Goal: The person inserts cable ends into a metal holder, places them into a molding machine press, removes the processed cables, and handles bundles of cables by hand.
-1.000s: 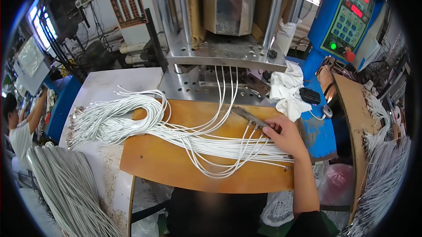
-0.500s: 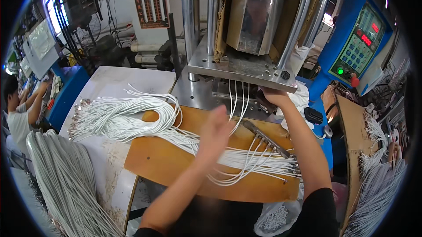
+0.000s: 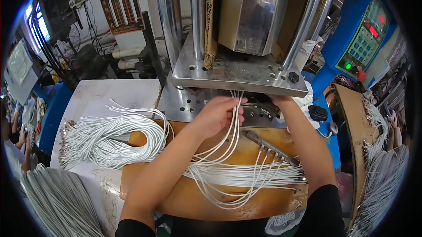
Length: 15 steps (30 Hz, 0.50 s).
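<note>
At the frame's centre, the left hand's (image 3: 215, 116) fingers are closed around white cables (image 3: 236, 135), which run nearly vertically down from beneath a steel plate (image 3: 246, 73), then bend toward lower left. Right of centre, the right hand (image 3: 280, 99) is partly under the plate, fingers hidden, grip impossible to tell.

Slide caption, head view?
Left hand holds white cables below the metal press plate; right hand partly hidden beneath it.

A bright window (image 3: 40, 25) shows at far left, a pale wall (image 3: 128, 40) farther right.
</note>
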Each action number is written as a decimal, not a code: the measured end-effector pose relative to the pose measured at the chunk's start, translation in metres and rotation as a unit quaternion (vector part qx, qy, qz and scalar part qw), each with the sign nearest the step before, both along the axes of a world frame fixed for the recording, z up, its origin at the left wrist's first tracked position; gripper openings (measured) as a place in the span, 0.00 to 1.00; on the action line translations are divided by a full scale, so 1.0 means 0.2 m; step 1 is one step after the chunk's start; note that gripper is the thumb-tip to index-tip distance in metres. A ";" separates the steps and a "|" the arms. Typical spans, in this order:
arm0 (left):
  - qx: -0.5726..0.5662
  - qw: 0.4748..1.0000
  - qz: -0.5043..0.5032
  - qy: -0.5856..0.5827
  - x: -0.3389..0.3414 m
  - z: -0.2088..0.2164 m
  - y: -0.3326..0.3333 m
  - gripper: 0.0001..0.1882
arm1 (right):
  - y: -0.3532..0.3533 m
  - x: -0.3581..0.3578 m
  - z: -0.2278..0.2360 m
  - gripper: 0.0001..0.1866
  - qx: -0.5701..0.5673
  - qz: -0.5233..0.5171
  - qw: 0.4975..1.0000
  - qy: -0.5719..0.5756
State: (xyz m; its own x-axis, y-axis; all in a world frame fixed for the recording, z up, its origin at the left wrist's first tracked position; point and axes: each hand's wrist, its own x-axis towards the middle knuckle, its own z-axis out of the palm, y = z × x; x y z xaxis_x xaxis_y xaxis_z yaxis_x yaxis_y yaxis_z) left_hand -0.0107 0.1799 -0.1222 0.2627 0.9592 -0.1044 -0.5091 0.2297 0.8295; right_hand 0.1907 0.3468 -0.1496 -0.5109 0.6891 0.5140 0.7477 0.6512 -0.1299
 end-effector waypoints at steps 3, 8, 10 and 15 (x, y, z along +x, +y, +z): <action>-0.001 0.999 -0.048 -0.022 0.00 0.06 -0.03 0.14 | -0.09 0.08 0.06 0.19 -0.119 0.071 0.986 0.096; -0.031 0.985 -0.154 0.076 0.09 0.16 -0.29 0.14 | -0.52 0.10 0.30 0.18 -0.307 0.065 0.922 0.225; -0.052 0.973 -0.199 0.107 0.13 0.15 -0.37 0.13 | -0.57 0.12 0.24 0.23 -0.242 0.032 0.961 0.132; 0.212 0.916 -0.078 0.330 -0.20 0.45 -0.69 0.10 | -0.58 0.34 0.20 0.20 -0.247 -0.008 0.964 0.096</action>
State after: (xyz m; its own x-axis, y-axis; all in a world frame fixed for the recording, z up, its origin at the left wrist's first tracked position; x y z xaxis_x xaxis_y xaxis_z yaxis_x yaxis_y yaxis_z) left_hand -0.0510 0.0425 -0.0316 0.4134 0.9066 0.0846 0.1475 -0.1584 0.9763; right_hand 0.2581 0.2302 -0.1103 -0.4268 0.8810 0.2043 0.6883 0.4630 -0.5585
